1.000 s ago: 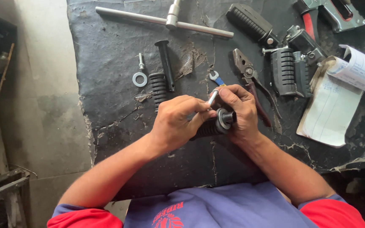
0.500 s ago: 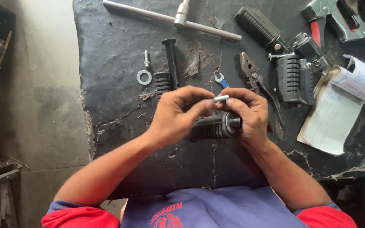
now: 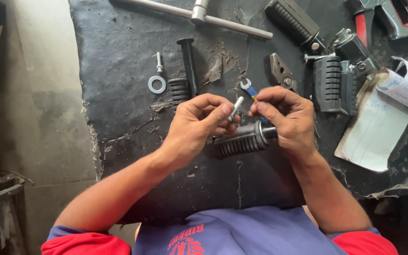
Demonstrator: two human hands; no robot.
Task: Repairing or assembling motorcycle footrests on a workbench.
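My left hand pinches a small silver bolt between thumb and fingertips, held above a black ribbed rubber footpeg. My right hand grips the right end of that footpeg and its fingertips meet near the bolt. Both hands hover over a worn black mat. A small spanner with a blue handle lies just beyond my fingers, partly hidden by them.
On the mat lie a silver T-bar wrench, a bolt and washer, a black pin with ribbed sleeve, pliers, more black footpegs, red-handled tool and paper booklets. Concrete floor lies left.
The footpeg has been lifted and turned sideways between my hands. My left hand has raised the silver bolt higher. The view has shifted closer to the mat.
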